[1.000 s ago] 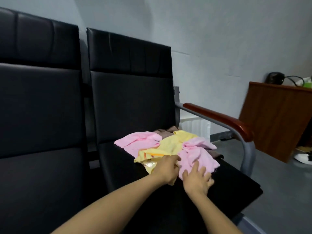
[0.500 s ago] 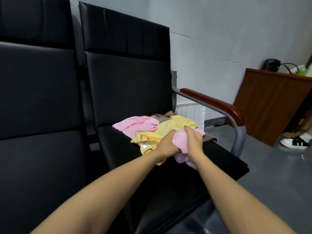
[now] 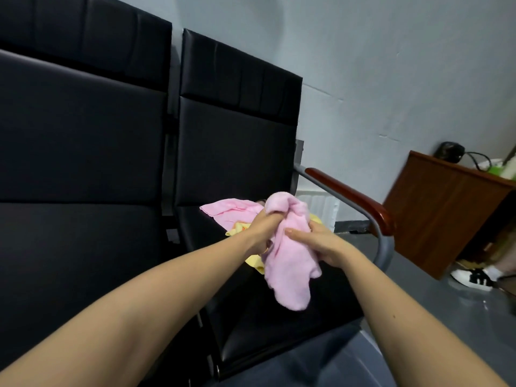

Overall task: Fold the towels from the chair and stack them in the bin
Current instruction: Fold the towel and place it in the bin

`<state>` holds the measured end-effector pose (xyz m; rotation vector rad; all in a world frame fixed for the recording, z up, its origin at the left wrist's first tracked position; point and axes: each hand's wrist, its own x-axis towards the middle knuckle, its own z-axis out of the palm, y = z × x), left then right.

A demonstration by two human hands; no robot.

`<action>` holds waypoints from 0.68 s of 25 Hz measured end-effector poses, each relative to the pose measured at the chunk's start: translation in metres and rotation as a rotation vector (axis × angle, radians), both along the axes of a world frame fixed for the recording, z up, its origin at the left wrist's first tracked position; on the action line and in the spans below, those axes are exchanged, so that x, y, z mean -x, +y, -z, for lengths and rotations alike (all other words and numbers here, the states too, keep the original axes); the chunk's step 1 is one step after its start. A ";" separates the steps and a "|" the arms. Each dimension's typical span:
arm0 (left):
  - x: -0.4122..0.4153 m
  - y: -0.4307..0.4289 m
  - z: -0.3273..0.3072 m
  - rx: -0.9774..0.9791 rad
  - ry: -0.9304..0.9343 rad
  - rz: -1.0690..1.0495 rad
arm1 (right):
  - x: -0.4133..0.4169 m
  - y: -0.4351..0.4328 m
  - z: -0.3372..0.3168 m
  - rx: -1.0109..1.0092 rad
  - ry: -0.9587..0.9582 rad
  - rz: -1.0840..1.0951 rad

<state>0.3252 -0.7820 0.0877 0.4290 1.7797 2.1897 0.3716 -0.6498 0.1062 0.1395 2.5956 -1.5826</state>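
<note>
A crumpled pink towel [image 3: 289, 263] hangs in the air above the black chair seat [image 3: 279, 325]. My left hand [image 3: 264, 227] grips its upper part, and my right hand [image 3: 321, 241] holds its right side with the thumb pressed on the cloth. Behind my hands, a second pink towel [image 3: 229, 210] and a yellow towel [image 3: 255, 262] lie on the seat, mostly hidden. No bin is in view.
A second black chair [image 3: 83, 191] stands at the left. The chair's wooden armrest [image 3: 354, 199] on a grey metal tube runs along the right. A brown wooden cabinet [image 3: 446, 208] stands at the far right, with a white shoe [image 3: 472, 277] on the grey floor.
Both hands took hold of the pink towel on the pile and lifted it off the seat toward me. The camera tilted and moved closer.
</note>
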 end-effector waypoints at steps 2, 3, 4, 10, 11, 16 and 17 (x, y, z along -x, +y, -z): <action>-0.003 -0.010 -0.009 0.056 -0.051 0.031 | -0.011 -0.012 -0.012 0.011 0.140 -0.047; -0.002 -0.023 -0.013 0.070 -0.076 0.077 | -0.014 -0.021 -0.016 0.045 0.224 -0.069; -0.001 -0.040 -0.019 0.080 -0.115 0.132 | -0.013 -0.032 -0.019 0.098 0.274 -0.056; 0.004 -0.174 -0.020 0.091 -0.117 0.169 | 0.030 -0.135 -0.008 0.347 0.139 0.029; 0.003 -0.194 -0.021 0.042 -0.071 0.086 | 0.037 -0.163 -0.011 0.412 0.143 -0.003; 0.013 -0.305 -0.041 0.008 0.236 -0.694 | 0.077 -0.298 -0.001 0.359 0.224 0.060; 0.015 -0.327 -0.040 0.175 0.264 -0.757 | 0.076 -0.322 0.004 0.255 0.236 0.083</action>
